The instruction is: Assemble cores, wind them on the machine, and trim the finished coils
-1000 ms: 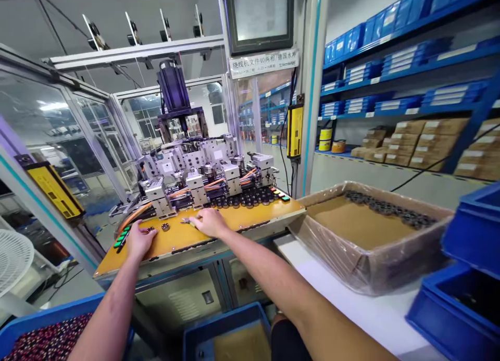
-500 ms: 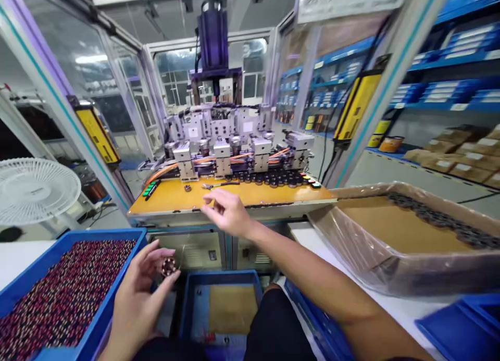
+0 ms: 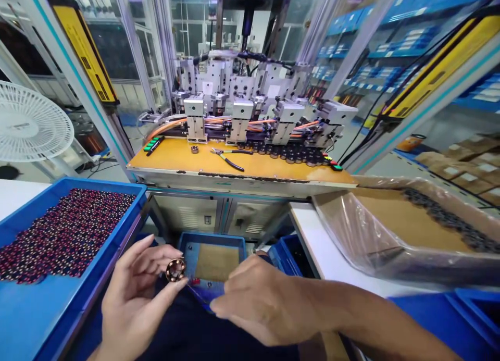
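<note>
My left hand (image 3: 135, 293) pinches a small round copper-wound coil part (image 3: 175, 270) between thumb and fingertips, low in front of me. My right hand (image 3: 262, 301) hovers just right of it with fingers curled down and nothing seen in them. Above a small blue bin (image 3: 187, 246) on the floor both hands are held. A large blue tray (image 3: 97, 270) with several red and dark wound parts lies at my left. Pliers (image 3: 228, 160) and one loose part (image 3: 194, 149) lie on the machine's yellow plate (image 3: 273, 169).
The winding machine (image 3: 250, 103) stands behind the plate, with dark parts lined along its front. A plastic-lined cardboard box (image 3: 406, 231) holding dark parts sits at right on a white table (image 3: 332, 254). A white fan (image 3: 29, 121) is at left. Blue bins (image 3: 469, 319) at lower right.
My right hand has drawn back from the yellow plate down to beside my left hand. The left hand still holds the coil part. My view has tipped downward.
</note>
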Action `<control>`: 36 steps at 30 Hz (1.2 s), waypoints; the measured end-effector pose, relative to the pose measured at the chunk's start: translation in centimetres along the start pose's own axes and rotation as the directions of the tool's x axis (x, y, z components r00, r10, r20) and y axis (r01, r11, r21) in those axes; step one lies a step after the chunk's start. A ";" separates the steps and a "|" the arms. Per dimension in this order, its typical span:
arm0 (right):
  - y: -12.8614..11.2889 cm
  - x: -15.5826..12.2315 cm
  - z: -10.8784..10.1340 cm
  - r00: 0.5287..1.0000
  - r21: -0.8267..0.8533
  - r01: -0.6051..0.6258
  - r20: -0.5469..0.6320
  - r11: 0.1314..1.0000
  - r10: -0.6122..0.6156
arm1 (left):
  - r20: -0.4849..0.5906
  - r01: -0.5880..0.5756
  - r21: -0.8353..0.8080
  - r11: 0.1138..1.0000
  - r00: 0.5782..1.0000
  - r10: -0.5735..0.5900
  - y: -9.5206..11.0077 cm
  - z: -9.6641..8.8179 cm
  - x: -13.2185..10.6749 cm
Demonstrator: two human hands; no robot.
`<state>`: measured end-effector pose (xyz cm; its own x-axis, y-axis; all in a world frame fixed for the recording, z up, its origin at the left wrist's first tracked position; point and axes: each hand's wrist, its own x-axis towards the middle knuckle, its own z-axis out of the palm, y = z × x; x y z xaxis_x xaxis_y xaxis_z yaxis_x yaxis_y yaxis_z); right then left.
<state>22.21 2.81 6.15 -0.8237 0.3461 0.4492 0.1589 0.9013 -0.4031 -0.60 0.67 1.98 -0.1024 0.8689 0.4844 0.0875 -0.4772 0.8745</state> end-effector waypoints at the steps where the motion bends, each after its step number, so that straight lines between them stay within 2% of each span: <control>1: 0.0 -0.2 0.2 1.000 0.091 -0.015 -0.021 0.996 0.017 | 0.013 0.000 -0.014 1.000 1.000 0.000 0.0 0.0 -0.1; 2: 0.0 -0.3 0.5 0.997 0.191 -0.049 -0.051 0.980 0.060 | 0.024 0.000 -0.019 1.000 1.000 0.000 0.0 0.0 -0.2; 4: 0.1 -0.1 0.9 0.965 0.417 -0.175 -0.108 0.892 0.240 | 0.048 -0.012 -0.018 1.000 0.999 0.013 0.2 0.1 -0.7; 6: 0.3 0.5 1.5 0.865 0.650 -0.319 -0.098 0.690 0.492 | 0.066 -0.020 -0.036 0.999 0.998 0.023 0.3 0.4 -1.2; 8: 0.2 1.3 2.1 0.740 0.825 -0.375 -0.009 0.424 0.672 | 0.099 -0.029 -0.059 0.998 0.994 0.034 0.3 0.7 -1.7; 10: -0.1 2.0 2.9 0.671 0.907 -0.355 0.079 0.226 0.737 | 0.101 -0.047 -0.058 0.997 0.993 0.053 0.2 0.9 -2.1; 12: -0.5 2.3 3.9 0.639 0.936 -0.318 0.094 0.151 0.764 | 0.082 -0.068 -0.039 0.997 0.994 0.071 0.1 1.0 -2.3; 15: -1.2 1.9 5.0 0.605 0.951 -0.284 0.076 0.125 0.792 | 0.008 -0.009 -0.054 0.999 1.000 0.010 0.2 1.0 -2.3; 19: -1.5 1.2 4.9 0.616 0.944 -0.298 0.078 0.141 0.784 | -0.046 0.139 -0.140 0.980 0.988 -0.147 0.8 1.3 -2.5; 24: -1.5 1.5 4.0 0.624 0.933 -0.303 0.041 0.193 0.780 | -0.021 0.192 -0.159 0.968 0.980 -0.198 1.5 2.1 -2.9; 26: -1.5 1.5 4.3 0.627 0.938 -0.281 0.021 0.202 0.778 | -0.010 0.272 -0.202 0.941 0.960 -0.279 1.5 2.1 -2.9; 29: -1.7 1.0 5.2 0.622 0.941 -0.254 -0.018 0.224 0.783 | 0.052 0.410 -0.286 0.866 0.909 -0.413 1.1 1.5 -2.5; 33: -1.3 0.4 4.9 0.636 0.907 -0.316 -0.016 0.279 0.771 | 0.163 0.496 -0.307 0.812 0.868 -0.469 0.1 0.6 -2.0; 36: -0.9 0.6 3.8 0.643 0.865 -0.346 -0.062 0.362 0.763 | 0.133 0.516 -0.305 0.801 0.855 -0.501 0.0 0.6 -2.0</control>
<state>19.54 1.20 3.73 -0.3747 0.9266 0.0306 -0.1282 -0.0191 -0.9916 0.22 -0.97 1.03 -0.0002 0.9996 -0.0272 -0.2847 0.0261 0.9583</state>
